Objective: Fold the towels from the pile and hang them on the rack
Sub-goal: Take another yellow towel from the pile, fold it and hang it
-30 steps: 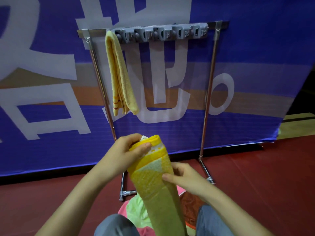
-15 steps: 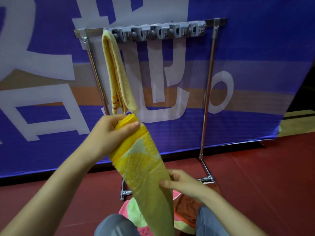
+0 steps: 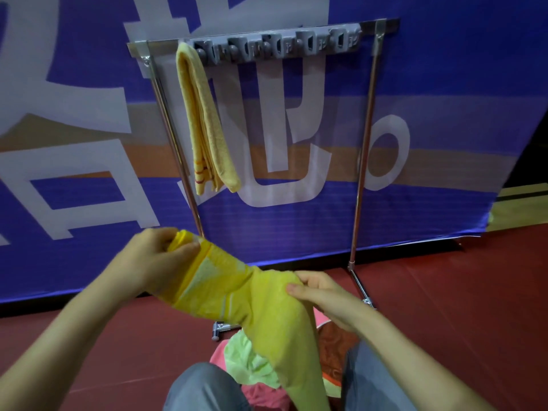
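A bright yellow towel [image 3: 267, 310], folded into a long strip, stretches between my hands. My left hand [image 3: 154, 262] grips its top end at the left. Lower right, my right hand [image 3: 320, 295] pinches the strip at its bend, and the rest hangs down between my knees. Behind stands a metal rack [image 3: 364, 149] with a grey clip bar [image 3: 278, 46] along the top. One pale yellow folded towel [image 3: 204, 120] hangs from the rack's left end. The pile [image 3: 252, 360] of green, pink and brown towels lies on the floor below my hands.
A blue, white and orange banner [image 3: 444, 99] covers the wall behind the rack. The floor [image 3: 459, 307] is dark red matting. The rack's feet [image 3: 219, 327] stand just beyond the pile. My knees in grey trousers [image 3: 204, 387] frame the pile.
My left hand has dropped from near the hung towel's bottom to lower left. The strip now bends sideways over my right hand, which has risen slightly.
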{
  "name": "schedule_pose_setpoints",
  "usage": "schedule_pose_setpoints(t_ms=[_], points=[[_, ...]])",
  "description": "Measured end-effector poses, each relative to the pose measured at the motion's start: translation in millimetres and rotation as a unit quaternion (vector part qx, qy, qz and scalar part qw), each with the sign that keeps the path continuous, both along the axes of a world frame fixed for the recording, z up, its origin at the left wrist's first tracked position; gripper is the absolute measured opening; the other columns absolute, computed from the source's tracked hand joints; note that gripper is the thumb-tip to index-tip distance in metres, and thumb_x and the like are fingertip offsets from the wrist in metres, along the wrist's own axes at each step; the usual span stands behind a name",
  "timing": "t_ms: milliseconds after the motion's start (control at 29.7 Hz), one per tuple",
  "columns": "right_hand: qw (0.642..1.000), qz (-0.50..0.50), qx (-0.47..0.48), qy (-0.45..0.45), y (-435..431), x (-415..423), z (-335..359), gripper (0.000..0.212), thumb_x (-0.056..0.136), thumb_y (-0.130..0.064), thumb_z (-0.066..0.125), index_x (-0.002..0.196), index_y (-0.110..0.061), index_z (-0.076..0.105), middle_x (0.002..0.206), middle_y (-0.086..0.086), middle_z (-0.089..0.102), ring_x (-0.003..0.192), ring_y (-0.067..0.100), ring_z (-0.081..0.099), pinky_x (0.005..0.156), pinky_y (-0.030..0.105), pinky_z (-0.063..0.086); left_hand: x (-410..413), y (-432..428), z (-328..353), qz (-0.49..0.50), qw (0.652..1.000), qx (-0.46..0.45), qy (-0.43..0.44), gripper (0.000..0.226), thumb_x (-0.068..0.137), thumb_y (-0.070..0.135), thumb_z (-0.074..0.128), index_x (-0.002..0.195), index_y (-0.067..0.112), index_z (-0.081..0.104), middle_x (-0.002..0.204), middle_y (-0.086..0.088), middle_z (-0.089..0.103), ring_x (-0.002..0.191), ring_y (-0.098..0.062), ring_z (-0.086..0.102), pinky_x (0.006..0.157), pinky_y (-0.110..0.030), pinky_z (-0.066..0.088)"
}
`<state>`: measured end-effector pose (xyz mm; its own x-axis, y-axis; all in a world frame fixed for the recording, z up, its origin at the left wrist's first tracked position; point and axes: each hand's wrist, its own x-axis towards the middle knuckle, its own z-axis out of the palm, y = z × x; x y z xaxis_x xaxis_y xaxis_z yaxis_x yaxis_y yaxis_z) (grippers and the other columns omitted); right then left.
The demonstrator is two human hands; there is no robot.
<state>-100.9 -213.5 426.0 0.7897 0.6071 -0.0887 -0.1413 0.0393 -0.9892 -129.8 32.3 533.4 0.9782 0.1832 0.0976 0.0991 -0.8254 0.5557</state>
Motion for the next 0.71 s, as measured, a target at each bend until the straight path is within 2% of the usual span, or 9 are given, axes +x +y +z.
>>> schedule_pose_setpoints(t_ms=[67, 135, 202, 303, 404, 506, 539, 607, 708], points=[[0.999, 0.023, 0.024, 0.007, 2, 1, 20, 0.014, 0.092, -0.006, 0.045, 0.087, -0.010, 0.057, 0.051, -0.012, 0.064, 0.046, -0.005, 0.056, 0.045, 0.006, 0.040, 1, -2, -8, -0.047, 0.997, 0.015, 0.053, 0.025, 0.084, 0.030, 0.057, 0.087, 0.006, 0.063, 0.083, -0.012, 0.063, 0.080, -0.027, 0.060, 0.075, -0.041, 0.051], [0.998, 0.029, 0.048, 0.011, 2, -2, 41, 0.017, 0.093, -0.006, 0.042, 0.083, -0.010, 0.055, 0.045, -0.010, 0.060, 0.040, -0.003, 0.053, 0.039, 0.006, 0.038, 0, -15, -12, -0.127, 0.987, -0.044, 0.083, 0.011, 0.086, 0.029, 0.054, 0.087, 0.022, 0.062, 0.094, 0.000, 0.065, 0.089, -0.012, 0.061, 0.077, -0.022, 0.048], [0.997, 0.037, 0.071, -0.005, 5, 0, 53, 0.011, 0.087, -0.015, 0.050, 0.086, -0.011, 0.059, 0.059, -0.008, 0.067, 0.054, -0.001, 0.060, 0.052, 0.010, 0.047, -2, -38, -12, -0.196, 0.966, -0.147, 0.081, 0.016, 0.085, 0.035, 0.049, 0.094, 0.028, 0.060, 0.104, 0.010, 0.063, 0.096, 0.000, 0.060, 0.079, -0.011, 0.045], [0.996, 0.061, 0.051, -0.027, 12, 1, 66, 0.019, 0.079, -0.024, 0.051, 0.090, -0.015, 0.064, 0.073, -0.008, 0.070, 0.070, 0.001, 0.064, 0.068, 0.013, 0.051, -3, -73, -9, -0.268, 0.922, -0.278, 0.036, 0.043, 0.079, 0.040, 0.039, 0.100, 0.011, 0.063, 0.096, 0.004, 0.067, 0.090, 0.000, 0.063, 0.081, -0.012, 0.047], [0.996, 0.063, 0.055, -0.009, 10, 1, 74, 0.021, 0.078, -0.025, 0.052, 0.090, -0.013, 0.063, 0.073, -0.008, 0.069, 0.069, 0.002, 0.064, 0.066, 0.013, 0.051, 1, -87, -7, -0.257, 0.909, -0.329, 0.023, 0.059, 0.079, 0.044, 0.039, 0.094, -0.010, 0.056, 0.076, -0.004, 0.058, 0.069, -0.003, 0.058, 0.068, -0.013, 0.048], [0.997, 0.065, 0.046, -0.009, 2, 2, 70, 0.021, 0.078, -0.026, 0.055, 0.089, -0.011, 0.064, 0.075, -0.005, 0.070, 0.070, 0.004, 0.065, 0.067, 0.015, 0.052, 4, -86, -12, -0.240, 0.924, -0.299, 0.004, 0.073, 0.081, 0.058, 0.048, 0.083, -0.015, 0.052, 0.065, -0.007, 0.046, 0.058, -0.010, 0.046, 0.058, -0.022, 0.038], [0.997, 0.068, 0.045, -0.009, 0, 1, 68, 0.020, 0.077, -0.027, 0.061, 0.088, -0.011, 0.065, 0.073, -0.005, 0.070, 0.068, 0.003, 0.065, 0.066, 0.015, 0.052, 3, -85, -12, -0.241, 0.924, -0.296, 0.001, 0.072, 0.081, 0.057, 0.050, 0.079, -0.015, 0.051, 0.065, -0.010, 0.044, 0.058, -0.014, 0.044, 0.057, -0.023, 0.036], [0.997, 0.070, 0.041, 0.002, -2, 0, 61, 0.040, 0.064, -0.043, 0.076, 0.086, -0.011, 0.065, 0.070, -0.005, 0.070, 0.064, 0.002, 0.064, 0.060, 0.014, 0.051, 1, -85, -10, -0.240, 0.918, -0.317, -0.005, 0.056, 0.076, 0.048, 0.051, 0.071, -0.008, 0.051, 0.060, -0.010, 0.042, 0.051, -0.013, 0.041, 0.050, -0.019, 0.035], [0.996, 0.078, 0.015, 0.032, -5, -3, 43, 0.063, 0.041, -0.063, 0.077, 0.079, -0.014, 0.068, 0.066, -0.007, 0.071, 0.058, 0.001, 0.064, 0.051, 0.012, 0.048, 0, -84, -4, -0.214, 0.907, -0.363, -0.030, 0.038, 0.073, 0.041, 0.049, 0.063, 0.004, 0.047, 0.052, -0.002, 0.039, 0.043, -0.007, 0.038, 0.046, -0.018, 0.035]])
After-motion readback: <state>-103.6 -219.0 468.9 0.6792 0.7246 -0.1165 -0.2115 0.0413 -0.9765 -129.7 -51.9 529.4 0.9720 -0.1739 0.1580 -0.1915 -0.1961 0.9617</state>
